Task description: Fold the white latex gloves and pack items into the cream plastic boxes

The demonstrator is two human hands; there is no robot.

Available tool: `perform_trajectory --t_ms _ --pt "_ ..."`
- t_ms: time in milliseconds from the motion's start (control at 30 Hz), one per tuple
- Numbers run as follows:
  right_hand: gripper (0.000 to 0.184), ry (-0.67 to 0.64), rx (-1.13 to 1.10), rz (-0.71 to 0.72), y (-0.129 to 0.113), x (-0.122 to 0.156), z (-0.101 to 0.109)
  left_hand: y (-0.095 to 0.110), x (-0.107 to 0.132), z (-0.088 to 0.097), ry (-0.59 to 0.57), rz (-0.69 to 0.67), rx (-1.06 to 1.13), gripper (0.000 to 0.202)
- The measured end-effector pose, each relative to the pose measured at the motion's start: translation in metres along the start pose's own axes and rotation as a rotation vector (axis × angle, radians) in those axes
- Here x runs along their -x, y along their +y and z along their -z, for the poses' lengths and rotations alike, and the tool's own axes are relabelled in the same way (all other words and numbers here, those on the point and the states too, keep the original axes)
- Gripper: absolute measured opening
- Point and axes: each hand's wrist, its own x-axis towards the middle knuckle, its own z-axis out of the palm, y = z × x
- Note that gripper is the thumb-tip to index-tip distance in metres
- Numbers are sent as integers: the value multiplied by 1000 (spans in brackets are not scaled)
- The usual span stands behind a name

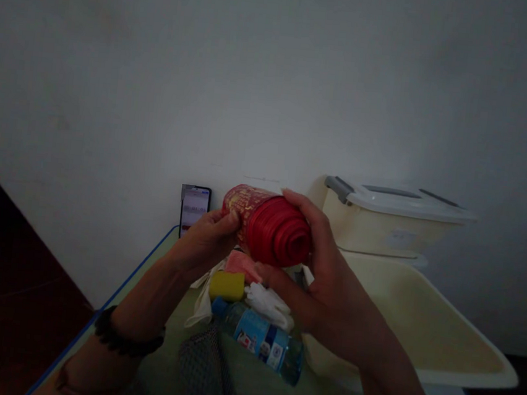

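Note:
Both my hands hold a red roll (270,226) of thin plastic bags with a gold-printed wrapper, lifted above the table. My left hand (203,241) grips the wrapped far end with closed fingers. My right hand (316,271) wraps round the near end, thumb below, fingers over the top. Under the roll lie a yellow sponge (227,285), a pink cloth (242,264), white gloves (269,303) and a clear water bottle (263,341) with a blue label, lying on its side.
A cream plastic basin (440,345) sits at the right, with a lidded storage box (392,219) behind it. A phone (194,206) leans against the white wall. A grey mesh cloth (202,372) lies near the green table's (168,362) front edge.

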Motion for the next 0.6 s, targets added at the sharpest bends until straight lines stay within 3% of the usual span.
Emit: perform_trajectory --t_ms 133,300,600 --pt "62 80 -19 -132 5 -1 -4 -7 -4 -2 63 35 -54 41" --pt "63 101 -80 -163 6 -2 -9 -6 -4 -6 109 -11 -166 30" --pt "70 176 116 -99 6 -3 -3 5 2 -22 265 -77 -239 50"
